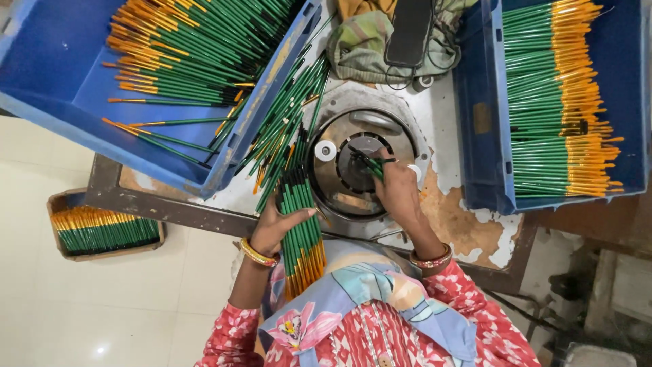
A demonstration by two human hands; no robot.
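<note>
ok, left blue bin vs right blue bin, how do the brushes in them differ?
Brushes in the left bin lie loose, fanned at angles, leaving bare floor; those in the right bin are stacked parallel, filling it. Orange ends point left in the left bin, right in the right bin. Both hold green-handled brushes with orange ends.

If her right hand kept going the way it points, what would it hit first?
The right hand points up-left with a green brush, so it would probably meet the round metal machine first; depth is unclear.
</note>
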